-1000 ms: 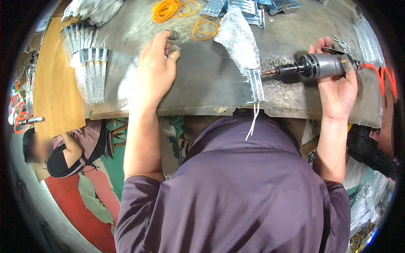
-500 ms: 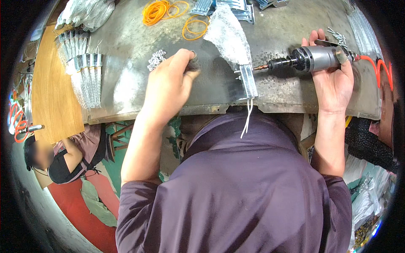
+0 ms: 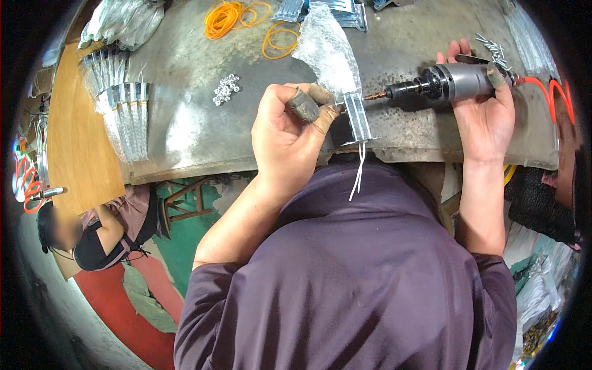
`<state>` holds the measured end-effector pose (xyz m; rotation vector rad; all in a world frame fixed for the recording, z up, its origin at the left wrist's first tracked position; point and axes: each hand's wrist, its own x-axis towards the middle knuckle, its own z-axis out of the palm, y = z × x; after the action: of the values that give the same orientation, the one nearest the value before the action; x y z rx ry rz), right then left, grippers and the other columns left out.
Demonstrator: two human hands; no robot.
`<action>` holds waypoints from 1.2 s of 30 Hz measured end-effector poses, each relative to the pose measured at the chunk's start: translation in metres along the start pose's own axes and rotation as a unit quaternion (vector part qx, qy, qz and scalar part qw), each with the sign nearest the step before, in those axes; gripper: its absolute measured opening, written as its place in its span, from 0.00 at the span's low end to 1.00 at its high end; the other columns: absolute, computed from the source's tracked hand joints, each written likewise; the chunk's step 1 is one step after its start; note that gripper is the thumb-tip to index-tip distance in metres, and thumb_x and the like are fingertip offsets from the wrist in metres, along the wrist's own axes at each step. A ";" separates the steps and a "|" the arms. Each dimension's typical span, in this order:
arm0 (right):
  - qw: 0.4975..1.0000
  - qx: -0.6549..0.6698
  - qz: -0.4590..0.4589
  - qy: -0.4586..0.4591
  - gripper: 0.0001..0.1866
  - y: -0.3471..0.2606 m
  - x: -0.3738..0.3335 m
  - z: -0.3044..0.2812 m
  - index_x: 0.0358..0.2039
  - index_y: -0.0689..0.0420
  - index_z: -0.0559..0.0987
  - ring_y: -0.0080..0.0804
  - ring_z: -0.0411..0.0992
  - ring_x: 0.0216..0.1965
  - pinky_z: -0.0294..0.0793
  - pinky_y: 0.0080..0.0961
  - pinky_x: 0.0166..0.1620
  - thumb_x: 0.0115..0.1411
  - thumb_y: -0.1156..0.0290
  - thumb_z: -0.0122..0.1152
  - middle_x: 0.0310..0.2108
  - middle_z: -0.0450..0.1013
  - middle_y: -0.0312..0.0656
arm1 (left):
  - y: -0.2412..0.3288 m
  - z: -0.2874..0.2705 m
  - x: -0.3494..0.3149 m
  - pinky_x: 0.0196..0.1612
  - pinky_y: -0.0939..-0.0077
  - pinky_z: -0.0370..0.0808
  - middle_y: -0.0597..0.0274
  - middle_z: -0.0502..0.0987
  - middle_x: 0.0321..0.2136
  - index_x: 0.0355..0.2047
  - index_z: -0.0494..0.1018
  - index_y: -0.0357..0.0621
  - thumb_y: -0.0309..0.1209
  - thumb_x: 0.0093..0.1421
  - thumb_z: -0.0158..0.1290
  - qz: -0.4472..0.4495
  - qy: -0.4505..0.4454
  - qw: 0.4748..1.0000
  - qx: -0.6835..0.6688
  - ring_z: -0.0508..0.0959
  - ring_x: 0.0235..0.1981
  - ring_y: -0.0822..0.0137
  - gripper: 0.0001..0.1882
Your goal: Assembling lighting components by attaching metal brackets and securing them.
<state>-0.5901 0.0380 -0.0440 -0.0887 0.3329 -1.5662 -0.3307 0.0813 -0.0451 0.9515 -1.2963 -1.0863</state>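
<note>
A grey and black air screwdriver (image 3: 459, 83) lies in my right hand (image 3: 487, 120), its fingers and taped thumb around the body. The copper-coloured bit points left, its tip close to the right side of a metal bracket (image 3: 357, 117). The bracket stands at the table's near edge, a bubble-wrap sleeve (image 3: 327, 46) beyond it and two white wires (image 3: 357, 172) hanging from its near end. My left hand (image 3: 290, 126), with taped fingers, is closed in a pinch against the bracket's left side. Whatever is between its fingertips is hidden. Small nuts (image 3: 226, 90) lie piled left of it.
Loose screws (image 3: 492, 50) lie at the far right, near the red coiled hose (image 3: 552, 95). Orange bands (image 3: 225, 20) and metal brackets (image 3: 345, 13) are at the back. Bubble-wrapped pieces (image 3: 126, 114) sit at left, beside a wooden board (image 3: 80, 129). Another person (image 3: 98, 237) is at lower left.
My left hand has moved right from beside the pile of nuts to the bracket's left side, its fingers now at the bracket. The right hand with the screwdriver has barely shifted.
</note>
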 end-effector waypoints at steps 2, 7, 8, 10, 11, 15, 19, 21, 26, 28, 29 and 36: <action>1.000 0.026 0.000 0.004 0.26 0.001 0.001 -0.002 0.52 0.74 0.58 0.50 0.56 0.58 0.47 0.55 0.64 0.54 0.79 0.51 0.53 0.61 0.58 | 0.001 -0.002 -0.001 0.43 0.78 0.72 0.56 0.72 0.36 0.34 0.59 0.37 0.13 0.54 0.51 0.010 0.002 1.000 0.020 0.73 0.36 0.71 0.13; 0.998 0.061 0.021 -0.024 0.21 -0.004 0.003 -0.018 0.48 0.74 0.60 0.54 0.61 0.54 0.51 0.57 0.62 0.56 0.78 0.49 0.48 0.64 0.58 | -0.002 -0.003 0.000 0.36 0.82 0.73 0.58 0.74 0.35 0.31 0.63 0.37 0.13 0.51 0.55 0.102 -0.010 0.982 0.158 0.73 0.32 0.77 0.13; 0.995 0.082 0.028 -0.042 0.21 -0.006 0.003 -0.021 0.48 0.74 0.60 0.53 0.62 0.54 0.51 0.57 0.62 0.56 0.77 0.49 0.47 0.65 0.58 | -0.002 -0.002 0.001 0.36 0.82 0.73 0.58 0.74 0.35 0.31 0.63 0.37 0.13 0.51 0.55 0.102 -0.010 0.982 0.157 0.73 0.32 0.77 0.13; 0.995 0.086 0.029 -0.037 0.20 -0.005 0.003 -0.018 0.47 0.74 0.61 0.52 0.63 0.53 0.51 0.57 0.62 0.56 0.77 0.49 0.46 0.66 0.57 | -0.002 -0.001 0.002 0.36 0.82 0.73 0.59 0.74 0.35 0.32 0.63 0.36 0.13 0.50 0.54 0.063 -0.009 0.990 0.126 0.74 0.32 0.76 0.13; 0.995 0.091 0.030 -0.031 0.19 -0.004 0.002 -0.016 0.46 0.74 0.62 0.52 0.64 0.52 0.52 0.56 0.62 0.56 0.77 0.49 0.44 0.66 0.57 | -0.001 0.000 0.002 0.36 0.82 0.73 0.59 0.74 0.35 0.32 0.63 0.36 0.13 0.50 0.54 0.063 -0.009 0.990 0.126 0.74 0.32 0.76 0.13; 1.000 0.022 -0.010 -0.011 0.29 0.004 -0.003 0.002 0.55 0.72 0.54 0.51 0.53 0.61 0.45 0.55 0.64 0.55 0.79 0.50 0.55 0.57 0.58 | -0.003 0.002 0.004 0.39 0.79 0.72 0.58 0.73 0.33 0.34 0.64 0.36 0.14 0.50 0.55 0.050 -0.002 0.993 0.110 0.74 0.34 0.72 0.14; 1.000 -0.003 -0.002 -0.015 0.31 0.002 -0.003 0.007 0.58 0.68 0.51 0.52 0.46 0.64 0.43 0.55 0.65 0.55 0.79 0.49 0.60 0.51 0.58 | 0.007 0.000 0.013 0.31 0.79 0.73 0.60 0.73 0.26 0.34 0.70 0.38 0.15 0.44 0.59 0.120 -0.045 0.944 0.303 0.75 0.27 0.68 0.16; 1.000 -0.010 -0.004 -0.013 0.31 0.000 -0.001 0.006 0.58 0.68 0.51 0.51 0.44 0.65 0.43 0.55 0.65 0.55 0.79 0.49 0.61 0.50 0.58 | 0.011 0.000 0.018 0.29 0.78 0.72 0.60 0.72 0.25 0.32 0.72 0.39 0.16 0.43 0.60 0.166 -0.058 0.928 0.328 0.75 0.26 0.65 0.15; 0.997 0.060 -0.002 -0.058 0.22 -0.010 0.006 -0.017 0.50 0.73 0.62 0.48 0.62 0.54 0.48 0.51 0.64 0.53 0.81 0.51 0.49 0.65 0.55 | 0.016 0.004 0.022 0.28 0.79 0.69 0.56 0.71 0.22 0.26 0.72 0.34 0.15 0.42 0.59 0.207 -0.094 0.914 0.335 0.72 0.24 0.63 0.10; 0.997 0.066 -0.002 -0.048 0.19 -0.002 0.004 -0.010 0.45 0.73 0.65 0.45 0.65 0.49 0.50 0.49 0.64 0.52 0.81 0.52 0.44 0.66 0.53 | 0.015 0.003 0.024 0.25 0.77 0.70 0.61 0.72 0.23 0.27 0.74 0.40 0.17 0.40 0.61 0.223 -0.100 0.905 0.348 0.73 0.23 0.64 0.11; 0.997 0.072 -0.003 -0.039 0.16 0.002 0.004 -0.008 0.41 0.73 0.67 0.42 0.68 0.43 0.52 0.47 0.63 0.51 0.81 0.52 0.38 0.68 0.50 | 0.015 0.003 0.024 0.25 0.77 0.70 0.61 0.72 0.23 0.27 0.74 0.40 0.17 0.40 0.61 0.221 -0.101 0.905 0.348 0.73 0.23 0.64 0.11; 0.995 0.094 0.006 -0.042 0.11 0.002 0.005 -0.006 0.34 0.70 0.67 0.38 0.67 0.39 0.54 0.45 0.62 0.48 0.82 0.53 0.33 0.65 0.46 | 0.014 0.007 0.024 0.24 0.77 0.70 0.61 0.71 0.22 0.26 0.74 0.40 0.16 0.39 0.60 0.224 -0.101 0.902 0.354 0.73 0.23 0.64 0.12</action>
<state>-0.5897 0.0338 -0.0510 -0.0057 0.1184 -1.5704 -0.3371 0.0620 -0.0253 0.9910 -2.0321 -0.3424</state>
